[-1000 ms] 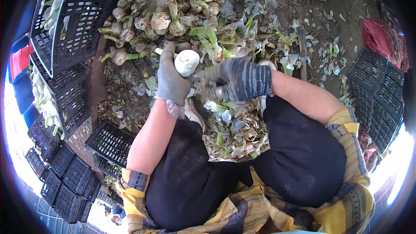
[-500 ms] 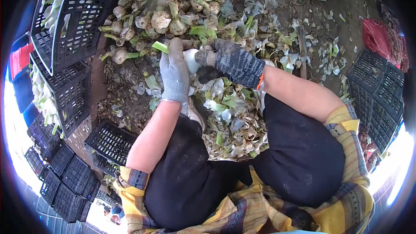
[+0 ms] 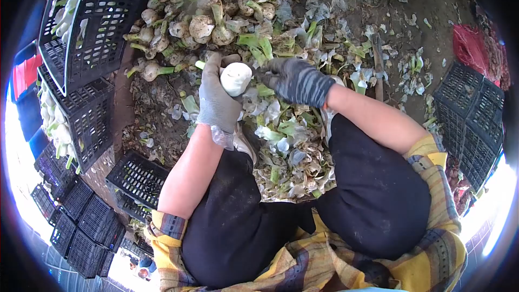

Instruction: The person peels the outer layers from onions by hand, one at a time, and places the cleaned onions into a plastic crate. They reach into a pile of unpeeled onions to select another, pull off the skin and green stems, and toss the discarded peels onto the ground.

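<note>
My left hand (image 3: 217, 94), in a grey glove, is wrapped round a clean white garlic bulb (image 3: 236, 79). The bulb's rounded end faces up and right, and a short green stem end (image 3: 200, 65) sticks out on the far side of the hand. Just right of the bulb, slightly apart from it, is my right hand (image 3: 296, 80) in a dark striped glove. Its fingers are curled together, and whatever they may hold is hidden. Ahead of both hands lies a heap of soil-stained garlic bulbs (image 3: 201, 28) with green stems.
Black plastic crates with trimmed garlic (image 3: 66, 8) stand at left, beside a lower black crate (image 3: 138, 178). More crates (image 3: 469, 113) and a red mesh bag (image 3: 469, 48) are at right. Peeled skins and leaves (image 3: 292, 157) cover the ground between my legs.
The garlic bulb has turned in my left hand, so its white rounded end now faces me. My right hand has drawn off it, a little to the right.
</note>
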Demonstrator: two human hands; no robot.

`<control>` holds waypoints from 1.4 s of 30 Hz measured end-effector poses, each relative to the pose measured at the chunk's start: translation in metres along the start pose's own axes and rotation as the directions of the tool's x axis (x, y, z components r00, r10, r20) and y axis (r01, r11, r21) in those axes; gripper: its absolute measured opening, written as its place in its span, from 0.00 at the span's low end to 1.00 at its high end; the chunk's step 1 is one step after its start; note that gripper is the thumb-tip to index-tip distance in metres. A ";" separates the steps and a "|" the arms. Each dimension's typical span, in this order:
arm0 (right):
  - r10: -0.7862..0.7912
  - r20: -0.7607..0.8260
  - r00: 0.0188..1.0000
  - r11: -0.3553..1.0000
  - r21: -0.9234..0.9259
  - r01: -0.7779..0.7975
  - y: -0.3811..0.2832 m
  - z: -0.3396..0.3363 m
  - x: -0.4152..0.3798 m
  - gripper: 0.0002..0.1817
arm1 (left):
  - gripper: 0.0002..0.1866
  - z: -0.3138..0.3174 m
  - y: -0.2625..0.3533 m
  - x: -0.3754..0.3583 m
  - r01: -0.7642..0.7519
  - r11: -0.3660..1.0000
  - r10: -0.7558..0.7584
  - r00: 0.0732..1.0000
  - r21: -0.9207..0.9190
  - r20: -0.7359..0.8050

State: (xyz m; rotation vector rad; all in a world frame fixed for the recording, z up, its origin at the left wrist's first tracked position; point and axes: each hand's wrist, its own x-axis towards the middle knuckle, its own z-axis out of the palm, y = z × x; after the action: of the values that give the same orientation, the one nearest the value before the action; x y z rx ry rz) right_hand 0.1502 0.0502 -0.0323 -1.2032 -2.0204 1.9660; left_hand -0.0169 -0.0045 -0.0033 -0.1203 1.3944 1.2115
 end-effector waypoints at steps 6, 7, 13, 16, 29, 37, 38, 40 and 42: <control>-0.321 -0.220 0.921 0.854 -0.487 0.182 0.008 -0.005 0.001 0.20 | 0.15 -0.013 -0.006 0.002 -0.305 0.894 0.285 0.952 0.328 0.110; -0.165 -0.192 0.967 0.964 -0.239 0.117 0.002 -0.005 0.004 0.20 | 0.14 -0.009 -0.006 -0.009 -0.472 0.691 0.455 0.873 0.548 0.178; 0.001 0.444 0.896 0.158 0.885 -0.439 -0.019 0.006 0.004 0.27 | 0.11 0.001 -0.003 0.005 -0.117 0.932 0.086 0.991 0.344 0.105; 0.243 0.436 0.867 0.147 0.866 -0.477 -0.033 -0.004 0.009 0.26 | 0.18 0.003 -0.006 -0.003 -0.577 0.470 0.339 0.817 0.668 0.467; 0.214 -0.547 0.809 0.562 0.747 0.356 -0.132 -0.164 0.050 0.23 | 0.18 -0.005 0.014 -0.004 -0.135 0.987 0.128 0.988 0.082 0.092; -0.220 -0.129 0.967 0.748 -0.658 0.082 -0.069 -0.051 0.141 0.32 | 0.21 -0.031 0.009 0.011 -0.112 0.979 0.106 0.993 0.170 0.043; -0.144 -0.088 0.986 0.750 -0.659 0.050 -0.075 -0.043 0.144 0.31 | 0.20 -0.036 0.007 0.014 -0.154 0.960 0.147 0.988 0.232 0.048; -0.144 -0.101 0.984 0.728 -0.684 0.037 -0.057 -0.027 0.158 0.31 | 0.20 -0.043 0.004 0.013 -0.278 0.873 0.270 0.960 0.400 0.078; -0.096 -0.100 0.990 0.744 -0.668 0.005 -0.051 -0.021 0.162 0.29 | 0.21 -0.043 0.005 0.012 -0.220 0.905 0.229 0.973 0.365 0.018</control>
State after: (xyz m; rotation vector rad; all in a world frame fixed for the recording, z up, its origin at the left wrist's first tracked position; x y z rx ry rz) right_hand 0.0263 0.1655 -0.0576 -1.3010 -2.7508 1.0870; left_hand -0.0522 -0.0259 -0.0216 0.2957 1.6668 1.1157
